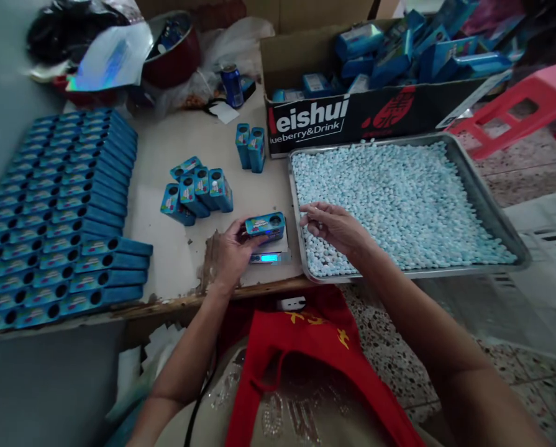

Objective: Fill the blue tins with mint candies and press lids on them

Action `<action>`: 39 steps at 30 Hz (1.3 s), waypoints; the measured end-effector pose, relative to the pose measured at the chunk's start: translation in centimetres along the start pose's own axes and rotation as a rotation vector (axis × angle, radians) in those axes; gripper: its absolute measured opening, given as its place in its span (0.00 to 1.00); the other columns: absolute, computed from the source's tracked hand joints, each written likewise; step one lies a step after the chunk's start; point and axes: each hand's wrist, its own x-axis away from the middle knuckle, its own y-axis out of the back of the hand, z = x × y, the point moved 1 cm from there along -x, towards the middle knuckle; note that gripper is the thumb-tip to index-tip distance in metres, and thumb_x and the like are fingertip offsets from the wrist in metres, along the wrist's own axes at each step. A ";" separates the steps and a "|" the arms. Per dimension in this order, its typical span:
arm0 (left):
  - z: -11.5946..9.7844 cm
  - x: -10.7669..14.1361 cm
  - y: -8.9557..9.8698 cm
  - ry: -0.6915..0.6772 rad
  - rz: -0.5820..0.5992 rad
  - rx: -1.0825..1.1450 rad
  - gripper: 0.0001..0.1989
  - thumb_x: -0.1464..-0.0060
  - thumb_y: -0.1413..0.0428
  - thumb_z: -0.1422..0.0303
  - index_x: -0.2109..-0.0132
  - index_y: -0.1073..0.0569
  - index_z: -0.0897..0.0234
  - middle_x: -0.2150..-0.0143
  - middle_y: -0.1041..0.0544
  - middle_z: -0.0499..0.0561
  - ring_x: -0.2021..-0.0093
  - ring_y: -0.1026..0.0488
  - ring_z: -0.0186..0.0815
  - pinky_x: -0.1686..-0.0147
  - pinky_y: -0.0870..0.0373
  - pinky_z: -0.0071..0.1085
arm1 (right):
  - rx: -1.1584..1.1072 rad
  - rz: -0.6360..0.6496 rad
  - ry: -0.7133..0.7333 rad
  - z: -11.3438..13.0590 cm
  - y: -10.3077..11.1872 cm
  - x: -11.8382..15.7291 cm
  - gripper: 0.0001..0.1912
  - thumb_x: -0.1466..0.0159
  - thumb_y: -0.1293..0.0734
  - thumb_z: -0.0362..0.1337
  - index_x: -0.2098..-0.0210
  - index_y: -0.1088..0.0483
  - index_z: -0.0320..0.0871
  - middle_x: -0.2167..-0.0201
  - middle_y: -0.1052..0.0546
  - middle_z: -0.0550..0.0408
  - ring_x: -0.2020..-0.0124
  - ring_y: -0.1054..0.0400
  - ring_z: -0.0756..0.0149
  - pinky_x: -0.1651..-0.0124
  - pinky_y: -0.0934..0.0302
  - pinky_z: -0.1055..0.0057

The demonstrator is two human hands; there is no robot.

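My left hand is closed round a small blue box with a dark round hole in its top. The box stands on a small digital scale, whose lit display faces me. My right hand is over the left side of a metal tray of pale blue tablet-like candies. Its fingers are curled together; whatever they hold is too small to make out. Several similar blue boxes stand loosely to the left of the scale, and a pair of boxes stands farther back.
Rows of blue boxes fill the table's left side. Behind the tray, a black-printed carton holds more blue packs. A blue can and a red pot stand at the back. A red stool is at right.
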 end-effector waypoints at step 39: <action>-0.1 1.6 6.5 0.021 -0.058 -0.025 0.37 0.50 0.25 0.60 0.35 0.23 0.57 0.40 0.18 0.57 0.43 0.17 0.46 0.36 0.19 0.50 | 0.111 -0.101 -0.128 0.9 3.1 0.6 0.09 0.41 0.21 0.36 0.63 0.22 0.49 0.71 0.23 0.57 0.75 0.36 0.71 0.76 0.37 0.75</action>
